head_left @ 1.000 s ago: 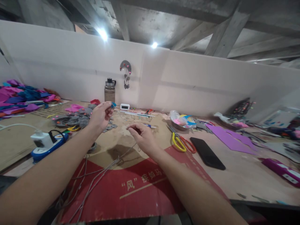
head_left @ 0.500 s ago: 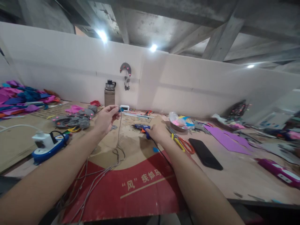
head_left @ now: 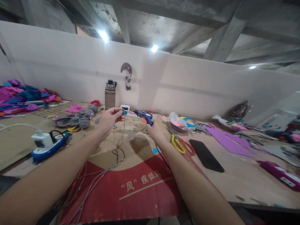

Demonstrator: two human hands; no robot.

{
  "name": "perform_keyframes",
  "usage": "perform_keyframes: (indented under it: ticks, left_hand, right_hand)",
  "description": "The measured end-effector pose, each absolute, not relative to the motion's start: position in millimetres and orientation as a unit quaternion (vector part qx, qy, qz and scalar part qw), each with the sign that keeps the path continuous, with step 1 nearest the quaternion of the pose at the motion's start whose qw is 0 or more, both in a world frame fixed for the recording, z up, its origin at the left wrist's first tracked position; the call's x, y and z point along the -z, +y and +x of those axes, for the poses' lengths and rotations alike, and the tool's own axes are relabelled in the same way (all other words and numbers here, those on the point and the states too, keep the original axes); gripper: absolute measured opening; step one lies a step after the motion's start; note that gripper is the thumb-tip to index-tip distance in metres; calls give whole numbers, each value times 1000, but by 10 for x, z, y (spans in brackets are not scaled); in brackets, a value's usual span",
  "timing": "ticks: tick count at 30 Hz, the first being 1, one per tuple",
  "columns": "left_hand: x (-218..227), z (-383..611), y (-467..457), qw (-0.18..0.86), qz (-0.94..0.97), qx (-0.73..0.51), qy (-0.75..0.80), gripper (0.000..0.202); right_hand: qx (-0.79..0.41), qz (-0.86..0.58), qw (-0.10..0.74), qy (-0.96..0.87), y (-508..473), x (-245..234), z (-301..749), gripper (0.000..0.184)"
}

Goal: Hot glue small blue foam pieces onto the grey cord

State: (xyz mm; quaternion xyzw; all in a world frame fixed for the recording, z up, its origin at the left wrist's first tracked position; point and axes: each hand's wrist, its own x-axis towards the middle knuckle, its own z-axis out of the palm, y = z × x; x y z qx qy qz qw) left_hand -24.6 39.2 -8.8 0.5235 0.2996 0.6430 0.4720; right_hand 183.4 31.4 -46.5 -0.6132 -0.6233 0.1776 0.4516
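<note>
My left hand (head_left: 112, 120) pinches a small blue piece (head_left: 124, 112) together with the end of a grey cord (head_left: 123, 131). From there the cord hangs down and trails in loose loops across the red and tan cardboard (head_left: 140, 200). My right hand (head_left: 156, 129) is wrapped round a blue glue gun (head_left: 146, 117), whose nozzle points left, toward the blue piece but apart from it. A black cable (head_left: 161, 154) runs down from the gun beneath my right forearm.
Scissors (head_left: 179, 145) and a black phone (head_left: 206, 155) lie right of my right hand. A bowl (head_left: 181, 125) of scraps stands behind them. At left are a power strip (head_left: 50, 150) and grey felt pieces (head_left: 70, 120). A bottle (head_left: 110, 95) stands at the wall.
The glue gun has been lifted off the cardboard in my right hand, up toward the blue piece. My left hand has shifted slightly right, still pinching the cord.
</note>
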Motion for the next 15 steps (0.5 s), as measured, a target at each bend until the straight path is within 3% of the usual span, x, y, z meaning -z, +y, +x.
perform_keyframes:
  ticks: [4,10,15]
  left_hand:
    - [84,-242,398,487,510,-642,300,19]
    - [42,-263,358,497,487,-644,318,15]
    - [13,-257,301,506,483,-631,336,17]
  right_hand:
    - [-273,-555,516,-593,169,335,1705,34]
    - [-207,-536,550,-606,-136,68,1642,21]
    - [-261,-474,586,-604,-191,91,1586,16]
